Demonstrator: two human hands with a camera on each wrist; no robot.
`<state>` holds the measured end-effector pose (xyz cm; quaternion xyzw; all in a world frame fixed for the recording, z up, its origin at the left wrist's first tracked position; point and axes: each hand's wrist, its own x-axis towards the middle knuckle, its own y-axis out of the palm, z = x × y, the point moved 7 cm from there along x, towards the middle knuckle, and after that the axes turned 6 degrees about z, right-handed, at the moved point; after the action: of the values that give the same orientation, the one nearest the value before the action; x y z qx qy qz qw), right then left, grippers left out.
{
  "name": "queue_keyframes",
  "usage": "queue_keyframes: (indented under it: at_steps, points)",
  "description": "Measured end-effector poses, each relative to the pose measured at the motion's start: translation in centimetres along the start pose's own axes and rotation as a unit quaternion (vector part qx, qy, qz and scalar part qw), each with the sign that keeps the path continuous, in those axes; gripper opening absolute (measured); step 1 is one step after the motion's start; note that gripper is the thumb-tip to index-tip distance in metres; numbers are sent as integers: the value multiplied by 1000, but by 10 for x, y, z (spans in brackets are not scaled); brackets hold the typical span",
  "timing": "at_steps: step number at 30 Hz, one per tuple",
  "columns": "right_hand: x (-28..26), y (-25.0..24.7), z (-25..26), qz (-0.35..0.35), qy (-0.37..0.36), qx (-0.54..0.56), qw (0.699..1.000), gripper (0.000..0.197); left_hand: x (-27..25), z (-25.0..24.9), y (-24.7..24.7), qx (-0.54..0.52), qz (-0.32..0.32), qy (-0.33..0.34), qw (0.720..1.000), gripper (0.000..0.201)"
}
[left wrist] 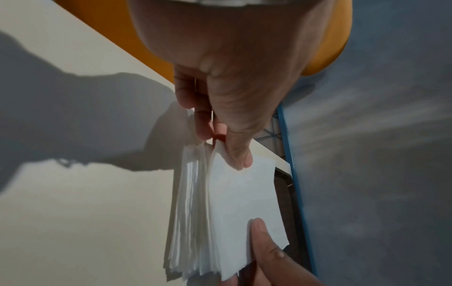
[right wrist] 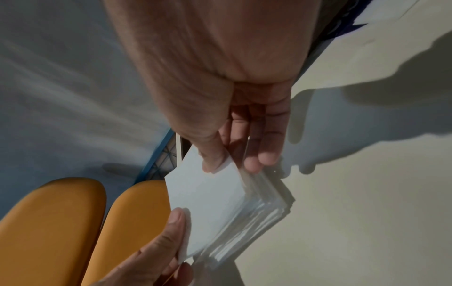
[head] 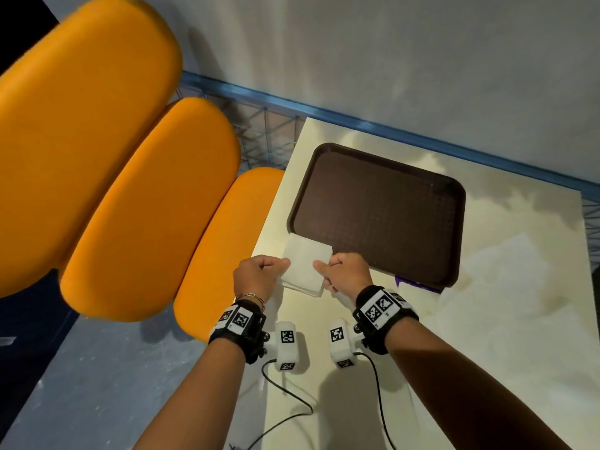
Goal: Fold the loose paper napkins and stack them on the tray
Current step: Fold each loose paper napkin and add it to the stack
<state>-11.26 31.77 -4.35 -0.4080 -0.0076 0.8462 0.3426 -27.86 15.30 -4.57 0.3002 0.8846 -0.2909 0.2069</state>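
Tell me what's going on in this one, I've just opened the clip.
A person stands at a pale table with a pile of white paper napkins near its edge, just in front of a brown tray. The left hand and right hand each pinch the top napkin at opposite sides, thumbs on top, lifting it off the pile. No napkins are on the tray. Orange chairs stand to the left.

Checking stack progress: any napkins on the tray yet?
No. In the head view the brown tray is bare, and both hands hold the napkin stack on the table beside it.
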Motion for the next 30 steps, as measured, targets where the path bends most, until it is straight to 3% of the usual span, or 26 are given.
queue_keyframes:
  at_steps: [9,13,17,21,26,28,30]
  points:
    - [5,-7,2,-51,-31,-41,997,34,-5,-12,-2,70,-39,5,997,21]
    - [5,-10,8,-60,-42,-78,994,33,-14,-34,8,140,-57,104,983,29]
    - [5,-10,7,-76,-46,-87,992,38,-25,-50,27,232,-49,210,949,36]
    - [-5,-21,6,-89,-40,-128,987,41,-27,-45,48,294,15,213,932,39]
    - [-32,-59,-34,-92,-20,-172,981,29,-29,-41,56,315,41,210,925,28]
    - [-51,-81,-61,-77,-13,-271,960,22,-34,-45,55,316,31,223,921,24]
    - [-75,-106,-96,-67,-11,-322,944,36,-45,-53,53,306,11,254,918,19]
